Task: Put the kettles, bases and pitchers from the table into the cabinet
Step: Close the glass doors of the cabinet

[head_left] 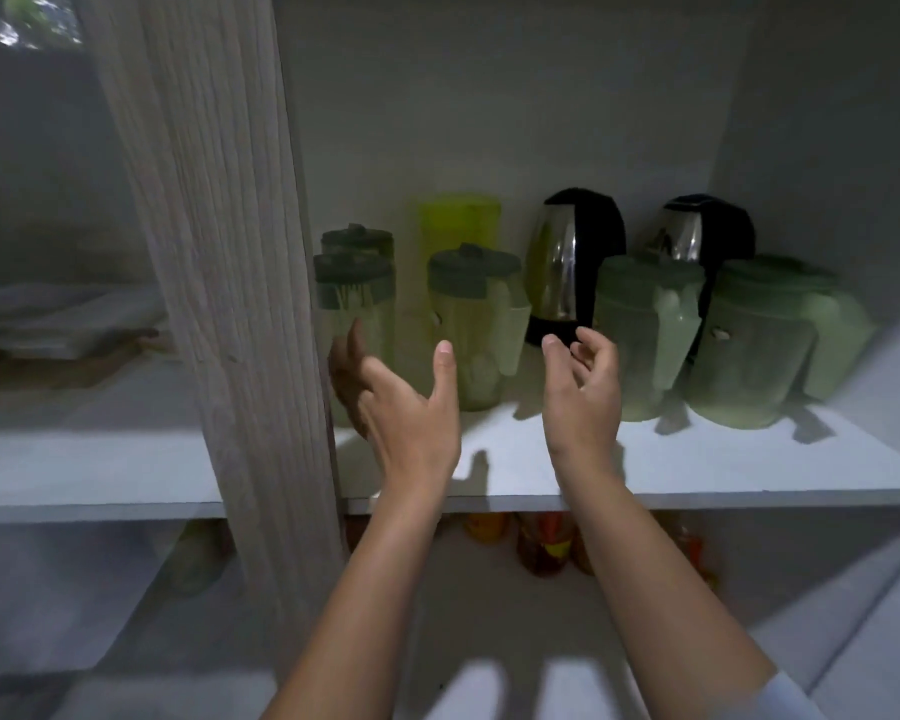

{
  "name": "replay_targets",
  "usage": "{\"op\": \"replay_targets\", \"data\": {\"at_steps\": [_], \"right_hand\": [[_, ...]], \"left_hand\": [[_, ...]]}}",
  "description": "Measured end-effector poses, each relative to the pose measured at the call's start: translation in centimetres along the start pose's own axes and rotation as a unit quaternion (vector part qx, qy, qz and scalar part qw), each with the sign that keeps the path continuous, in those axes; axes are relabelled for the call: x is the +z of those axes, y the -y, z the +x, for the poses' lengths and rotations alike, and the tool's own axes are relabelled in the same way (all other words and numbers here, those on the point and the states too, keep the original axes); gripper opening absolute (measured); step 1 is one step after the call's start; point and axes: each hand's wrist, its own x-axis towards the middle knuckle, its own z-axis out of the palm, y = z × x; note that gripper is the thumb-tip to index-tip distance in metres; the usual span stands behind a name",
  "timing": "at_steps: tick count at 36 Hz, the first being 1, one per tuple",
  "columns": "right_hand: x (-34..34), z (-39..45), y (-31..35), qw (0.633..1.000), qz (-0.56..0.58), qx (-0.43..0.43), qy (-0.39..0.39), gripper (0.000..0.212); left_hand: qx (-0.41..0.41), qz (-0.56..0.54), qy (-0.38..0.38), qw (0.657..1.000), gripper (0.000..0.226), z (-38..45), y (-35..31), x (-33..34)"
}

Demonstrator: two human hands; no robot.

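Note:
Several green-lidded pitchers stand on the white cabinet shelf [697, 459]: one at the far left [357, 324], one in the middle [476, 330], two pale green ones at the right [640, 330] [754, 345]. Behind them are a yellow-green pitcher [458, 220] and two steel-and-black kettles [567, 262] [697, 231]. My left hand [401, 402] is open over the shelf, between the left and middle pitchers, holding nothing. My right hand [583, 387] is open in front of the left kettle, fingers loosely curled, empty.
A pale wooden cabinet post [219, 252] stands just left of my left hand. Left of it, another shelf holds folded light things [68, 324]. Below the shelf, orange-red bottles [546, 543] sit on a lower level.

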Motion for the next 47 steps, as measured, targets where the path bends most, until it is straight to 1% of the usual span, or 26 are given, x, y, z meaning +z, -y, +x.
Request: {"op": "replay_targets", "data": {"at_steps": [1, 2, 4, 9, 17, 24, 28, 34, 37, 42, 45, 47], "right_hand": [[-0.5, -0.4, 0.1, 1.0, -0.01, -0.003, -0.005, 0.04], [-1.5, -0.9, 0.0, 1.0, -0.024, -0.006, -0.018, 0.04], [-3.1, -1.6, 0.0, 0.998, -0.038, -0.01, -0.044, 0.04], [-7.0, -3.0, 0.2, 0.993, -0.053, -0.012, -0.106, 0.037], [-14.9, -4.4, 1.1, 0.973, -0.09, -0.018, -0.213, 0.036], [-23.1, -6.0, 2.6, 0.947, -0.125, -0.031, -0.294, 0.036], [-29.3, -7.4, 3.7, 0.924, -0.155, -0.042, -0.348, 0.036], [-39.3, -10.4, 5.5, 0.887, -0.182, -0.06, -0.419, 0.039], [-44.3, -12.4, 6.7, 0.866, -0.197, -0.078, -0.453, 0.035], [-52.8, -16.1, 9.4, 0.818, -0.228, -0.136, -0.51, 0.026], [-56.6, -17.8, 10.5, 0.774, -0.234, -0.198, -0.555, 0.028], [-58.7, -18.6, 11.0, 0.749, -0.242, -0.23, -0.573, 0.029]], "left_hand": [[0.0, -0.008, 0.003, 1.0, 0.065, -0.3, 0.3, 0.2], [0.012, -0.016, 0.009, 1.0, 0.071, -1.2, 0.2, 0.5], [0.052, -0.032, 0.009, 0.998, 0.075, -2.4, 0.4, 1.0], [0.109, -0.06, 0.034, 0.992, 0.07, -5.2, 0.5, 3.0], [0.13, -0.131, 0.147, 0.972, 0.062, -11.3, -2.1, 6.1], [0.136, -0.166, 0.229, 0.95, 0.06, -17.2, -5.6, 9.3], [0.137, -0.182, 0.292, 0.929, 0.057, -22.5, -8.0, 11.0], [0.142, -0.193, 0.355, 0.904, 0.059, -31.6, -12.2, 13.4], [0.152, -0.202, 0.388, 0.886, 0.061, -36.8, -14.4, 14.5], [0.163, -0.229, 0.438, 0.854, 0.064, -45.4, -18.2, 15.4], [0.188, -0.239, 0.455, 0.837, 0.065, -49.7, -19.8, 15.9], [0.199, -0.236, 0.461, 0.832, 0.066, -52.2, -20.7, 16.1]]}}
